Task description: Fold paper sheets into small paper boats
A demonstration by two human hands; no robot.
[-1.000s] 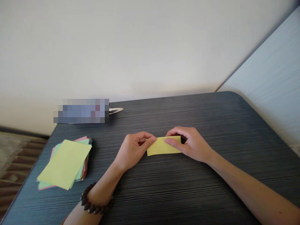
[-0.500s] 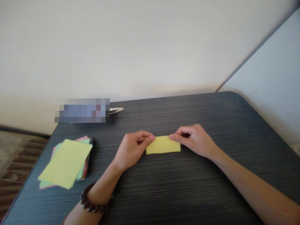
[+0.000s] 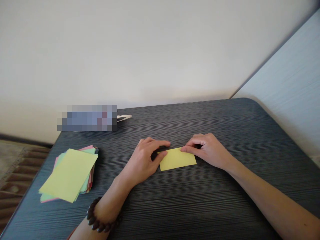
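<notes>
A folded yellow paper strip (image 3: 178,159) lies on the dark striped table (image 3: 200,200) between my hands. My left hand (image 3: 146,160) pinches its left end, thumb under the edge and forefinger curved over the top. My right hand (image 3: 208,150) presses its fingertips on the strip's upper right corner, fingers curled. A brown bead bracelet (image 3: 100,220) circles my left wrist.
A stack of coloured paper squares (image 3: 68,173), a yellow-green sheet on top, sits near the table's left edge. A blurred bluish object (image 3: 87,117) with a white cord (image 3: 124,117) lies at the back left. A pale wall stands behind, and a grey panel (image 3: 287,93) stands right.
The strip has tilted slightly and shifted a little nearer to me. My left hand has opened its pinch wider, the forefinger now reaching over the strip's top edge. My right hand has barely moved.
</notes>
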